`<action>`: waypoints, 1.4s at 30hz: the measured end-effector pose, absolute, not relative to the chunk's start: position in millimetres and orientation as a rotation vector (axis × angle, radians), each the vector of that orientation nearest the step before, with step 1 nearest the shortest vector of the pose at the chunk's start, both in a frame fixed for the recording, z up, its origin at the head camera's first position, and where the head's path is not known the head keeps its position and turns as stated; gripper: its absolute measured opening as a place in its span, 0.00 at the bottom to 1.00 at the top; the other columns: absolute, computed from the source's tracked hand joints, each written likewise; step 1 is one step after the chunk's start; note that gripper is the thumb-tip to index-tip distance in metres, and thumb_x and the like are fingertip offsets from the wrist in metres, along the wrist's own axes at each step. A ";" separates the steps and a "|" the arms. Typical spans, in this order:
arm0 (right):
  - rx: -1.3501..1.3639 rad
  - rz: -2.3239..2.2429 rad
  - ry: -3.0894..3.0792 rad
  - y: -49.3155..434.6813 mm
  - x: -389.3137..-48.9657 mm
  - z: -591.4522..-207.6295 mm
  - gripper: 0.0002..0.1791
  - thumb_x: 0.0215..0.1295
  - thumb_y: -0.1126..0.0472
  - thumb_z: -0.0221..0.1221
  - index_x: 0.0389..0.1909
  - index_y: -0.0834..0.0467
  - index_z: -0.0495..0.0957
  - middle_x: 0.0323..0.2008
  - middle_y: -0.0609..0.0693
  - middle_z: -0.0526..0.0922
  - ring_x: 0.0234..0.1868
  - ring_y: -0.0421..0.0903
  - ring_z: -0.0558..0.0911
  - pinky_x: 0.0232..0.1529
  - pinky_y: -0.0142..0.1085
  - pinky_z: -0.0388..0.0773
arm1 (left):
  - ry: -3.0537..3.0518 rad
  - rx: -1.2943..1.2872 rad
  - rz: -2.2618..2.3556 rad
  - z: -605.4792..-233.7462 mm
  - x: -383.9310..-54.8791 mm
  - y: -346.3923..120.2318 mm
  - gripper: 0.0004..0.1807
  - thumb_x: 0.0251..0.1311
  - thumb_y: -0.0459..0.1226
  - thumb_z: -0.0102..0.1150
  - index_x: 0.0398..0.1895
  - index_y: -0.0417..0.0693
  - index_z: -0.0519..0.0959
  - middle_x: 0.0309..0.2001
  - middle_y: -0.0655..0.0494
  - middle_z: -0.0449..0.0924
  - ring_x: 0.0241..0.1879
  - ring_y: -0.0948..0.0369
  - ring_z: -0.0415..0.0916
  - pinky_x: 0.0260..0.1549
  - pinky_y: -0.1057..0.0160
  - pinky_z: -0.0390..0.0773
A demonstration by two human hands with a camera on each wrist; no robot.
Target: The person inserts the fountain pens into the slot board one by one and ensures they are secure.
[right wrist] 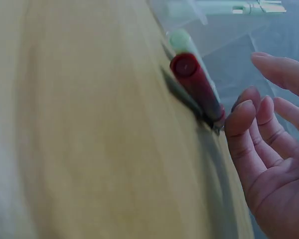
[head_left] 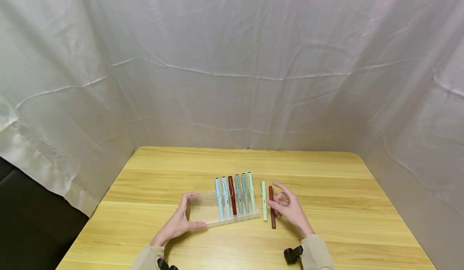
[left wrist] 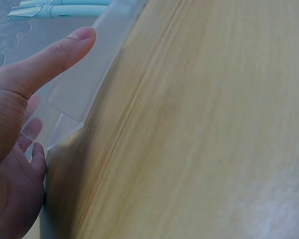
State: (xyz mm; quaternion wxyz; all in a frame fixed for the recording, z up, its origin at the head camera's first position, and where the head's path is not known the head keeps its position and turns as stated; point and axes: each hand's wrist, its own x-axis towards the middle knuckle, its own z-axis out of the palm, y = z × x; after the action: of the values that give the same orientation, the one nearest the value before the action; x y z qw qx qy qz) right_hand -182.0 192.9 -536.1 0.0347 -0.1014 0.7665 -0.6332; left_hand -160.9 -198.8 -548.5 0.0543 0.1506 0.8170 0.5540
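A clear plastic pen stand (head_left: 232, 219) is held at its left end by my left hand (head_left: 178, 221), thumb on the front edge and fingers behind. Several capped pens lie side by side on it: light blue pens (head_left: 219, 197), a dark red pen (head_left: 232, 195), grey-green pens (head_left: 242, 193) and a pale green pen (head_left: 251, 191). Right of the stand, a second pale green pen (head_left: 264, 201) and a second dark red pen (head_left: 272, 217) lie on the table. My right hand (head_left: 290, 209) is over that red pen, thumb and index finger spread apart; whether it touches is unclear.
The wooden table (head_left: 344, 189) extends around the stand on all sides. Pale curtains (head_left: 246, 100) hang behind it and at both sides. A black surface (head_left: 32, 217) shows at the left. Both wrists wear a small black camera (head_left: 293, 255).
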 end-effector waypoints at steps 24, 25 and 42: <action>-0.230 -1.770 2.300 207.6 -195.8 -544.2 0.43 0.64 0.64 0.66 0.76 0.65 0.56 0.27 0.50 0.79 0.18 0.38 0.77 0.16 0.33 0.81 | 2.487 0.475 1.684 -548.8 -161.1 -198.9 0.53 0.40 0.40 0.82 0.69 0.43 0.58 0.71 0.40 0.61 0.76 0.38 0.51 0.74 0.27 0.42; -0.227 -1.759 2.301 207.6 -196.3 -544.2 0.43 0.64 0.64 0.66 0.76 0.65 0.55 0.27 0.51 0.79 0.18 0.38 0.76 0.16 0.33 0.81 | 2.487 0.475 1.682 -548.9 -161.2 -198.9 0.53 0.40 0.40 0.82 0.69 0.43 0.58 0.71 0.40 0.61 0.76 0.38 0.51 0.74 0.27 0.42; -0.144 -1.613 2.410 200.9 -201.7 -542.6 0.47 0.61 0.59 0.70 0.76 0.64 0.55 0.26 0.50 0.76 0.15 0.41 0.76 0.14 0.34 0.80 | 2.498 0.457 1.671 -549.6 -160.7 -198.8 0.53 0.40 0.40 0.83 0.69 0.45 0.59 0.71 0.40 0.62 0.75 0.38 0.53 0.74 0.26 0.44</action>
State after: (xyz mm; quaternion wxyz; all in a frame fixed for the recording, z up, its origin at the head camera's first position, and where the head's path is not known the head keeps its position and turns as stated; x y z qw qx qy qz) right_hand -201.7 200.9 -542.6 0.1188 -0.0493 0.8241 -0.5517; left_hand -160.7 -198.8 -549.6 0.0508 0.1501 0.8207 0.5489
